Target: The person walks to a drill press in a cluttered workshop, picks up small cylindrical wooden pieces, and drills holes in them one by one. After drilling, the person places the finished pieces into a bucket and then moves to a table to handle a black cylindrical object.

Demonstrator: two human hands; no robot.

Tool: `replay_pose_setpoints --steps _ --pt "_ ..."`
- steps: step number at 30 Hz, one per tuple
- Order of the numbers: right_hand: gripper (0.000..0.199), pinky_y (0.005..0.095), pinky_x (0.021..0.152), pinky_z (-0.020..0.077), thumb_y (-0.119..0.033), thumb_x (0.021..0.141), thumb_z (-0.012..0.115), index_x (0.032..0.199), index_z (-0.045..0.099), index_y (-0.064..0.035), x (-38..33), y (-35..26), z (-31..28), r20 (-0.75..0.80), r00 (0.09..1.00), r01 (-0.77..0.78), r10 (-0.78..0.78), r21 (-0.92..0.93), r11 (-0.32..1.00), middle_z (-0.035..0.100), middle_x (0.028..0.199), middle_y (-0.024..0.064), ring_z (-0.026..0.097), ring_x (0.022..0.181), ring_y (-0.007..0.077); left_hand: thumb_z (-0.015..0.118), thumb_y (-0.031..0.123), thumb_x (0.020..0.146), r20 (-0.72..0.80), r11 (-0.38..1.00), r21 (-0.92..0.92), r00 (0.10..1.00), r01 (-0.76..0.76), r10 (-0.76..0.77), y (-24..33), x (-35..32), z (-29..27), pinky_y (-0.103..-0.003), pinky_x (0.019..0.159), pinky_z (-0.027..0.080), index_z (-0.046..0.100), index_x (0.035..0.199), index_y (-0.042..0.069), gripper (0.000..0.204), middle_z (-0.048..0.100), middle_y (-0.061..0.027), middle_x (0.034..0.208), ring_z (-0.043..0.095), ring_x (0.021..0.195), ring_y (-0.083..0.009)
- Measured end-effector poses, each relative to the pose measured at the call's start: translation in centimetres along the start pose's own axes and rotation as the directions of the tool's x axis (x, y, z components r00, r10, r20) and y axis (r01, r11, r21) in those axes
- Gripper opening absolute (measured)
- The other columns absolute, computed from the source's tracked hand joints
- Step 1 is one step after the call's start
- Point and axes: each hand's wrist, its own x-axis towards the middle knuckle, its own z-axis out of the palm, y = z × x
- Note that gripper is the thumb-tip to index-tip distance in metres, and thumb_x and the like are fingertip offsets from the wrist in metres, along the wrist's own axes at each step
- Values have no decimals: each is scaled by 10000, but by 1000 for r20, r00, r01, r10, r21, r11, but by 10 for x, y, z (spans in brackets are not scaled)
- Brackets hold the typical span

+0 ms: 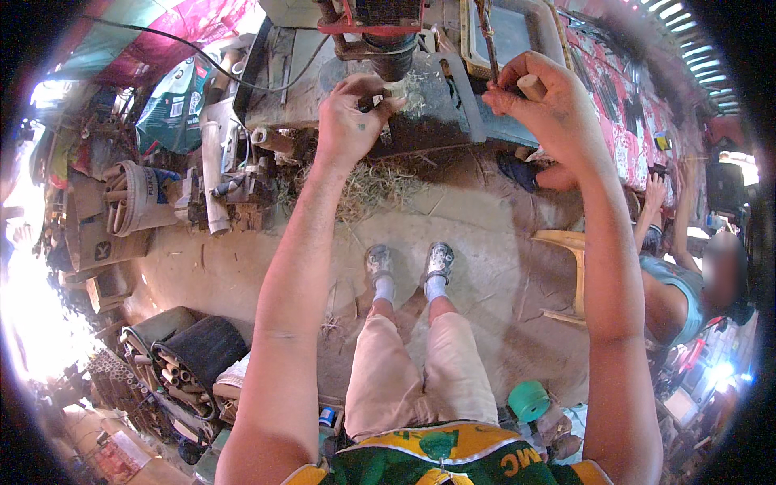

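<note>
Two hands at one drill press (380,32) — left hand (352,117) pinching one small dark part (370,103), right hand (537,101) gripping one pale wooden dowel (531,86).

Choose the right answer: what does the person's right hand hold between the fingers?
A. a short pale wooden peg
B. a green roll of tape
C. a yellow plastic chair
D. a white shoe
A. The right hand pinches a short pale wooden peg near the machine; the green roll lies on the ground and the yellow chair stands apart.
</note>
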Motion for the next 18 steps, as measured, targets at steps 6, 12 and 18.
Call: replay_pose_setpoints --steps 6,12,18 --pt "223 280 684 460 -224 841 783 935 661 -63 23 22 14 -95 995 16 -32 -164 986 638 765 33 573 730 98 802 121 776 9 994 -108 999 35 -34 -1 1 0 -320 874 516 728 992 27 247 713 -130 1043 679 983 -212" --pt "233 359 650 499 -270 849 757 953 684 -75 34 28 20 -172 970 122 -172 -265 956 669 768 93 642 696 225 788 106 772 39 991 -117 997 65 -60 -2 0 -1 -315 892 507 733 1011 24 259 717 -115 1054 669 990 -206" --pt "234 237 611 469 -279 890 737 914 660 -60 -11 -26 -43 240 970 -126 29 399 908 654 769 2 595 671 75 820 163 753 64 1000 -10 998 23 -22 4 0 -4 -329 878 518 739 993 21 291 726 -117 1020 677 968 -230"
